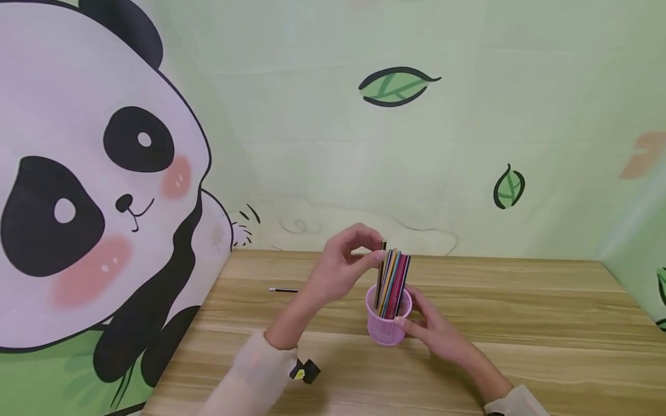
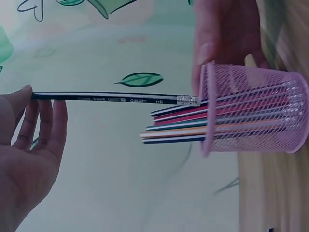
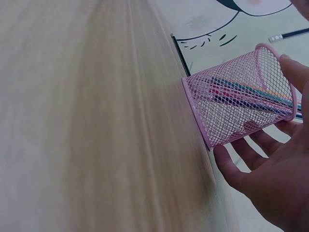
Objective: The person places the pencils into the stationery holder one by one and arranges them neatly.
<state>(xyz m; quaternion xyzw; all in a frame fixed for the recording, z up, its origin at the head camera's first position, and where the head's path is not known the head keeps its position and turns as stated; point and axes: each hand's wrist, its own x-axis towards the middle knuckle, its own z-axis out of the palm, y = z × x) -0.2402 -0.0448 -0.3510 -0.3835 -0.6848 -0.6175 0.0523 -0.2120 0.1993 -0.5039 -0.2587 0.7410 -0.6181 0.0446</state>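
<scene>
My left hand [image 1: 343, 263] pinches a dark pencil [image 2: 106, 98] near one end, between thumb and fingertips. Its silver eraser end [image 3: 276, 38] points down at the mouth of a pink mesh pen cup [image 1: 386, 331]. Several coloured pencils [image 2: 176, 122] lean together inside that cup and stick out over its rim. My right hand [image 1: 437, 330] holds the cup from the right side, thumb near the rim and fingers around the mesh wall. The cup stands upright on the wooden table.
Another dark pencil [image 1: 284, 289] lies on the table [image 1: 520, 318] left of the cup, partly hidden by my left forearm. Behind the table hangs a green backdrop [image 1: 312, 115] with leaves, and a panda picture [image 1: 171, 115] covers the left side.
</scene>
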